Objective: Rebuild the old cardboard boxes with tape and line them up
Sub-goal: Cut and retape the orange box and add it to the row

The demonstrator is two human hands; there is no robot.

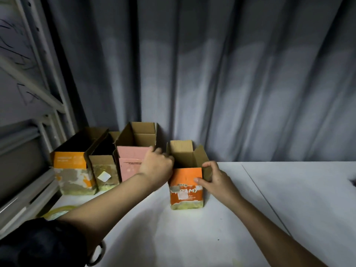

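I see the small orange box (186, 186) upright at frame centre, flaps open. My left hand (157, 164) grips its left rim; my right hand (213, 177) pinches its right front corner. Left of it, a narrow gap, then the pink box (133, 164), brown box (104, 170) and large orange box (72, 170) touching in a row. Bare white table (289, 199) lies right.

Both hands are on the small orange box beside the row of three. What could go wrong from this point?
The small orange box stands apart from the pink box and nearer the viewer; pushed in unevenly, it may break the line. The left hand lies between the two and could nudge the pink box. The right hand grips an open flap, which might bend.
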